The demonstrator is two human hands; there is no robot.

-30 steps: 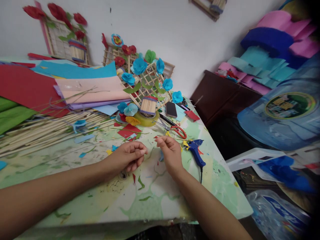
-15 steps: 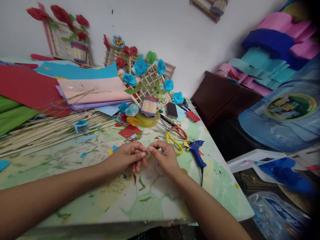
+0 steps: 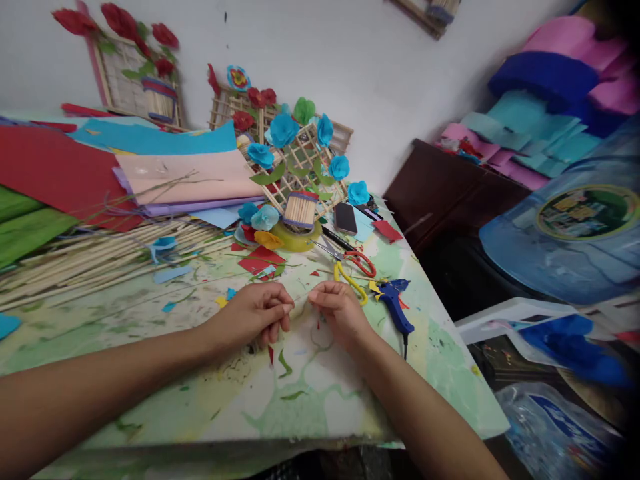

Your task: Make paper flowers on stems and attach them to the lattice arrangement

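Observation:
Over the front of the table, my left hand (image 3: 263,313) is closed, thumb pressed against the forefinger. A short gap to its right, my right hand (image 3: 341,311) pinches with thumb and forefinger. A faint thin strand seems to run between the two pinches, too fine to name. Just beyond my right hand lie scissors (image 3: 366,264) with one red and one yellow handle. Right of that hand is a blue glue gun (image 3: 394,308). Beyond my left hand are red paper scraps (image 3: 261,260). Small green and red snippets (image 3: 285,363) lie below the hands.
Thin sticks (image 3: 100,257) and coloured paper sheets (image 3: 185,177) cover the left side. A stick lattice with blue paper flowers (image 3: 283,130) stands behind a yellow tape roll (image 3: 287,241), beside a phone (image 3: 345,218). Right of the table edge are a water jug (image 3: 565,260) and a white-framed item (image 3: 515,310).
My right hand has moved slightly right, widening the gap between my fingertips. My left hand has hardly moved. The view has shifted a little.

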